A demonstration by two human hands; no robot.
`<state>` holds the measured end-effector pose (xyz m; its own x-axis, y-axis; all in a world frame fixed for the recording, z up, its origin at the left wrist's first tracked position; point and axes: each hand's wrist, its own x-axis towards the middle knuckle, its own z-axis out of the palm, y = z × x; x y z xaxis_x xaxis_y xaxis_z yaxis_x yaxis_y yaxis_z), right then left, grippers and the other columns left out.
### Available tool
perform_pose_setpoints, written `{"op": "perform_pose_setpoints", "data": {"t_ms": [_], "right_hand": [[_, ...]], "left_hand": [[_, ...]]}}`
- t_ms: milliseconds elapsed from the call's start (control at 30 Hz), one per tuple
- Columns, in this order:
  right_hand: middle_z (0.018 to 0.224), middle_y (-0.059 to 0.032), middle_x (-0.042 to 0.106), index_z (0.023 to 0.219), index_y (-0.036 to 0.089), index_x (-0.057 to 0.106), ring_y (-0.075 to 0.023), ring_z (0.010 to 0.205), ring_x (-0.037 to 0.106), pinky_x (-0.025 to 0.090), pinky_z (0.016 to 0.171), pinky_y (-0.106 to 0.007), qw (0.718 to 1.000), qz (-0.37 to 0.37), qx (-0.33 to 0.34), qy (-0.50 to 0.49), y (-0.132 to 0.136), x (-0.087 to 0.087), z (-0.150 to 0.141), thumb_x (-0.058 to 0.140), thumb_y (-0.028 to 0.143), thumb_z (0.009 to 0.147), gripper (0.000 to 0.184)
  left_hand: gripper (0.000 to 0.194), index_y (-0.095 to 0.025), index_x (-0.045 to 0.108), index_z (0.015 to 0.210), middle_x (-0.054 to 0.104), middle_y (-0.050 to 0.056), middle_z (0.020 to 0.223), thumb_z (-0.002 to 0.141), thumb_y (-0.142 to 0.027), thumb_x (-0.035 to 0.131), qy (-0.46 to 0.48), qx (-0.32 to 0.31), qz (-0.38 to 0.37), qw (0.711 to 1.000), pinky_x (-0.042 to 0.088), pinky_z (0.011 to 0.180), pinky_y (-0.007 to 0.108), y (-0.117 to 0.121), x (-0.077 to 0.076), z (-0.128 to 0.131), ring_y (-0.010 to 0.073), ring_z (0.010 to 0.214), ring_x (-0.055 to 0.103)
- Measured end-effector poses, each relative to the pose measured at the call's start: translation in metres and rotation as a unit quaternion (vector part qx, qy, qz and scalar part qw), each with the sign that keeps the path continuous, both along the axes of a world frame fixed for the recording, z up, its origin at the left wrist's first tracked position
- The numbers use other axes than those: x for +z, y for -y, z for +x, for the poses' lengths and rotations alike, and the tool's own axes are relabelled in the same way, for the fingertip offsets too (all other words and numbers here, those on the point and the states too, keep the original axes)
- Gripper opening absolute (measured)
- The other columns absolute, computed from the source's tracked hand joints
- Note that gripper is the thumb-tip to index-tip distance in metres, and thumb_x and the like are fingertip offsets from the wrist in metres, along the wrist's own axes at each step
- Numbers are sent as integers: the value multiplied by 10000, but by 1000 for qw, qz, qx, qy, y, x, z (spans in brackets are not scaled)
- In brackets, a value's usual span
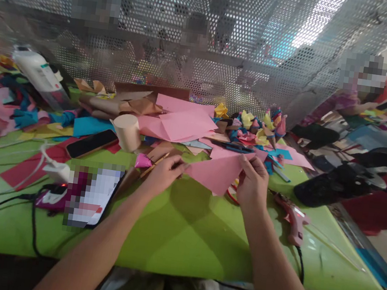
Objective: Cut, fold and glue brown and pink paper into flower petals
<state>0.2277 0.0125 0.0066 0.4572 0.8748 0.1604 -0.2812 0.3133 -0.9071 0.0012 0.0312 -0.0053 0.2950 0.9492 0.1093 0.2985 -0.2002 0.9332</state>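
A pink sheet of paper point(213, 171) is held up over the green table point(180, 239). My right hand point(253, 184) pinches its upper right edge between thumb and fingers. At the sheet's left corner, my left hand point(166, 174) has its fingertips closed on the paper. A pencil-like stick point(155, 163) lies just behind the left hand, beside a small bright pink piece point(143, 160). Partly hidden behind the sheet and my right hand are red-handled scissors point(233, 192). To the right of that hand lies a pink glue gun point(293, 219) with its cord.
Pink sheets point(185, 122) and brown paper point(137, 106) pile up at the back, with folded paper pieces point(254, 124). A cup-like roll point(126, 132), a dark phone point(92, 143), a lit phone point(96, 197) and a power strip point(58, 198) stand left. A black bottle point(339, 182) lies right.
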Motion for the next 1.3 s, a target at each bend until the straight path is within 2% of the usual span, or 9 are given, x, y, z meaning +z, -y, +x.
{"op": "perform_pose_setpoints", "data": {"t_ms": [100, 200, 333, 433, 500, 600, 800, 1033, 1300], "right_hand": [[660, 58, 588, 693, 223, 633, -88, 555, 479, 406, 538, -219, 1000, 4, 6, 17, 0, -1, -1, 873, 418, 611, 320], [644, 49, 579, 685, 220, 638, -96, 551, 477, 402, 535, -230, 999, 1, 24, 42, 2, -4, -6, 867, 425, 625, 313], [683, 35, 580, 752, 222, 661, -116, 596, 497, 410, 555, -249, 996, -1, 34, 84, 4, -8, -11, 842, 440, 690, 290], [817, 23, 604, 961, 237, 669, -130, 697, 533, 438, 626, -261, 991, 11, -13, 135, 3, -9, -9, 828, 444, 725, 352], [856, 16, 599, 999, 240, 643, -141, 753, 547, 451, 670, -272, 985, 16, -39, 165, 3, -10, -8, 813, 467, 737, 386], [813, 11, 598, 908, 230, 637, -155, 764, 556, 458, 686, -287, 986, 3, -10, 169, 1, -16, -11, 791, 511, 742, 360], [815, 0, 649, 899, 226, 662, -153, 737, 586, 467, 665, -288, 988, -22, 48, 145, 1, -22, -17, 825, 520, 692, 394], [559, 61, 529, 665, 207, 628, -100, 509, 444, 342, 476, -235, 984, -62, 116, 117, 8, -18, -21, 866, 491, 648, 371], [636, 13, 701, 704, 222, 730, -172, 614, 607, 487, 602, -296, 981, -75, 158, 82, 16, -16, -37, 871, 477, 607, 307]], "left_hand": [[248, -186, 634, 790, 660, 10, 750, 866, -422, 618, 26, 31, 33, 999, 462, 674, 269, -4, -1, -3, 160, 708, 601], [245, -183, 717, 905, 741, 54, 915, 846, -413, 654, 29, -10, 29, 999, 502, 750, 294, -4, -2, -3, 201, 845, 660], [263, -181, 752, 871, 762, 41, 857, 848, -429, 667, 16, -45, 6, 999, 507, 741, 295, 0, -6, 1, 210, 819, 675], [232, -187, 741, 840, 750, 22, 818, 861, -396, 645, 22, 6, 39, 999, 496, 739, 288, 0, -9, 3, 199, 800, 666], [199, -188, 726, 824, 741, 18, 809, 864, -357, 629, 28, 50, 66, 996, 489, 737, 286, -1, -11, 3, 194, 795, 656], [188, -185, 702, 800, 719, 17, 776, 869, -331, 607, 34, 80, 87, 992, 477, 713, 279, -1, -10, 3, 184, 763, 633], [183, -180, 696, 817, 692, 13, 755, 880, -323, 599, 33, 78, 115, 990, 481, 684, 261, 5, -6, 7, 169, 723, 610], [103, -188, 707, 848, 729, 43, 818, 880, -218, 614, -39, 104, 180, 977, 497, 737, 277, 9, -7, 9, 182, 774, 649], [106, -194, 724, 938, 767, 58, 929, 887, -151, 641, -81, 95, 170, 977, 514, 779, 290, 14, -7, 14, 200, 840, 698]]}}
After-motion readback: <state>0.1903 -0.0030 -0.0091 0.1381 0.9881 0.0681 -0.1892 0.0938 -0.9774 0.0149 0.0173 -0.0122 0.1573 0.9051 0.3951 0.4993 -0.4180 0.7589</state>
